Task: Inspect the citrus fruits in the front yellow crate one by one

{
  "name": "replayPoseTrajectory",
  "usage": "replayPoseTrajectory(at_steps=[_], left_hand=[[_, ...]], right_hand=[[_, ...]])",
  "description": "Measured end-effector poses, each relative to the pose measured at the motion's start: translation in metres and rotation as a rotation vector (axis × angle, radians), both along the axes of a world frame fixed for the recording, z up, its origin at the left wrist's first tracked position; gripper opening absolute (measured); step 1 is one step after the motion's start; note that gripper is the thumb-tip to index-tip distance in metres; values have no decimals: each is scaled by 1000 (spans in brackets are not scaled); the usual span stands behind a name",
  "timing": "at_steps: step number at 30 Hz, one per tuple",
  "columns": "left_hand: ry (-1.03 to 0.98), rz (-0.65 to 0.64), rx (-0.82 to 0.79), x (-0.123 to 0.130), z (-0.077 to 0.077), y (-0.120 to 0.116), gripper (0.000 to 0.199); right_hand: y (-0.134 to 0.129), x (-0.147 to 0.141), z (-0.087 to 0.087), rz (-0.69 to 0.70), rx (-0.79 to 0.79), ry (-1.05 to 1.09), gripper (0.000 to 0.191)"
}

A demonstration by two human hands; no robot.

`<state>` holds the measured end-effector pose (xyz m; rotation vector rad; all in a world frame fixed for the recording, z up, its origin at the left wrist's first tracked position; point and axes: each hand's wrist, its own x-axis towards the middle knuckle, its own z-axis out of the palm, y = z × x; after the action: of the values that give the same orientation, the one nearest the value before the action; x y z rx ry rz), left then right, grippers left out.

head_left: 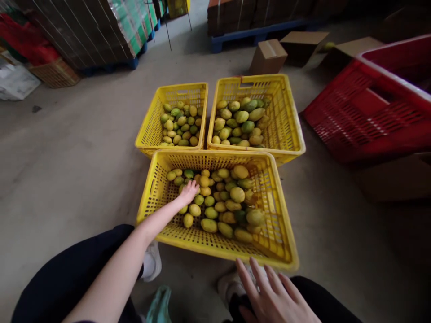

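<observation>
My left hand reaches down into the front yellow crate. Its fingers are curled downward and close against yellow fruit; whatever lies under the fingertips is hidden. Oval yellow-green fruits, like lemons, lie around it, the larger ones heaped toward the right. The crate's bare bottom grid shows at the left. My right hand hovers outside the crate, by its near right edge, with fingers spread and nothing in them.
Two more yellow crates, a left one and a right one, hold similar fruits behind the front crate. A red crate stands at right, near cardboard boxes. Stacked pallets line the back. A teal cloth or bag lies between my feet.
</observation>
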<state>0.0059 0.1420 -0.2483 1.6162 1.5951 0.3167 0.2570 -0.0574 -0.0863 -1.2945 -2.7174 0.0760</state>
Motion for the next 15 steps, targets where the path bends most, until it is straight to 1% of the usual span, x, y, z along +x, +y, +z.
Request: replayPoseTrajectory(at_steps=[3,5,6,8,9,11,12,13,14,15], left_hand=[[-65,-22,-12,-1,25,-24,36],[-140,-26,-62,4,50,-34,42],[-232,-27,-132,7,66,-38,45],[-401,-94,-237,17,100,-48,43],[-579,-149,-347,22,117,-54,42],[-881,-166,-552,30,147,-71,45],[-1001,-147,-643,32,158,-79,46],[-1081,-120,-702,34,165,-87,45],[-1127,-103,-740,34,168,-93,42],[-1142,-102,-758,33,168,-97,37]], right_hand=[[11,-17,12,-11,-66,-55,48],[24,-25,20,-37,-113,-46,47],[33,-28,24,-60,-132,-27,49],[50,-32,31,-153,-116,43,59],[57,-33,35,-209,-103,85,64],[68,-36,41,-277,-118,179,69],[71,-38,43,-287,-150,217,68],[72,-40,45,-286,-192,240,64],[71,-43,46,-281,-232,247,60],[69,-45,47,-277,-263,236,56]])
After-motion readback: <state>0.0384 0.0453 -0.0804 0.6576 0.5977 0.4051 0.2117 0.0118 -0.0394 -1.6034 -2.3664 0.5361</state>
